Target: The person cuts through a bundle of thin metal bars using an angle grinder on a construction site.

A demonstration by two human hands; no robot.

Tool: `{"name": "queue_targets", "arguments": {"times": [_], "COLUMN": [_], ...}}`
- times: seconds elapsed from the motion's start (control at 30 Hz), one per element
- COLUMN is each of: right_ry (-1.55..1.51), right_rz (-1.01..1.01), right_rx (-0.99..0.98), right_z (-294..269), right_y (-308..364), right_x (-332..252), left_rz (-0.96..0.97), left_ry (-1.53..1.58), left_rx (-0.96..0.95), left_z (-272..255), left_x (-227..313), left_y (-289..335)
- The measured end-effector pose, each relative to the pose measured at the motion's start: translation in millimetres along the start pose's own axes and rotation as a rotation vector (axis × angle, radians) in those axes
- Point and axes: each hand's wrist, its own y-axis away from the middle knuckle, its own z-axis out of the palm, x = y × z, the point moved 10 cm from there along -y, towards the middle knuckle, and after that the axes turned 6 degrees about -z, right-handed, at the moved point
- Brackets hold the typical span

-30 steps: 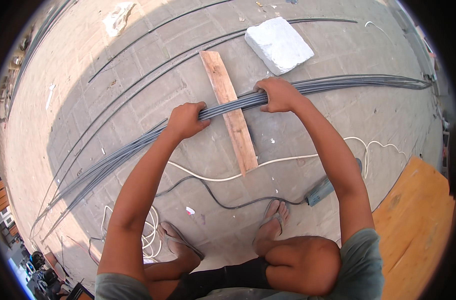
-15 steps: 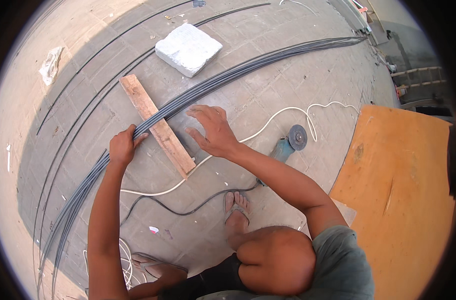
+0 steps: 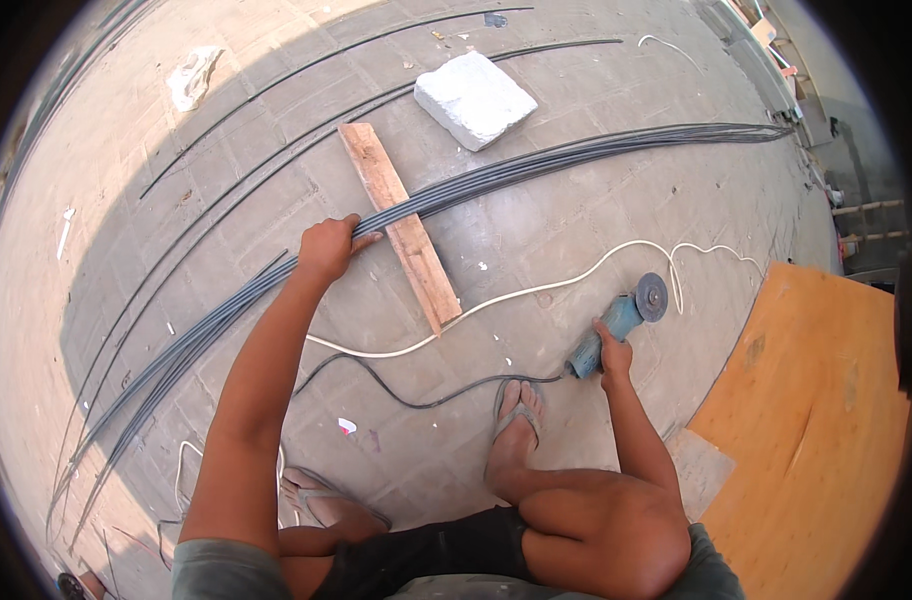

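Note:
A bundle of long grey steel rods (image 3: 536,166) runs across the paved floor, resting over a wooden plank (image 3: 419,262). My left hand (image 3: 326,248) is closed around the rods just left of the plank. At my right, a teal angle grinder (image 3: 623,317) with a dark cutting disc lies on the floor. My right hand (image 3: 615,354) grips its body from the right side, the thumb showing on top. The grinder's black cord (image 3: 406,403) trails left past my foot.
A white rough-faced block (image 3: 476,98) sits beyond the rods. Several loose rods (image 3: 276,152) lie farther left. A white cable (image 3: 536,287) snakes across the floor under the plank's near end. An orange-brown wooden board (image 3: 791,400) lies at right. My sandalled feet (image 3: 517,418) are close to the cord.
My right hand has left the air beside the rods and come down to the right, onto the grinder. My left hand stays on the rods. The whole view has shifted.

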Motion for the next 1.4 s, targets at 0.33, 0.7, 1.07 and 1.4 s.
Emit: {"name": "queue_targets", "arguments": {"times": [0.33, 0.7, 1.07, 1.4], "right_ry": [-0.581, -0.912, -0.974, -0.823], "right_rz": [-0.184, -0.309, -0.167, -0.027], "right_rx": [-0.258, -0.755, -0.809, -0.766], "right_z": [50.0, 98.6, 129.8, 156.4], "right_y": [30.7, 174.8, 201.4, 168.0], "right_x": [-109.6, -303.1, -309.5, -279.1], "left_rz": [0.293, 0.187, 0.183, 0.239], "left_ry": [0.627, 1.323, 1.263, 0.954], "left_rx": [-0.142, -0.787, -0.882, -0.386], "left_z": [-30.0, -71.1, -57.6, -37.9], "left_x": [166.8, 268.9, 211.7, 208.1], "left_y": [78.2, 138.7, 160.9, 147.8]}}
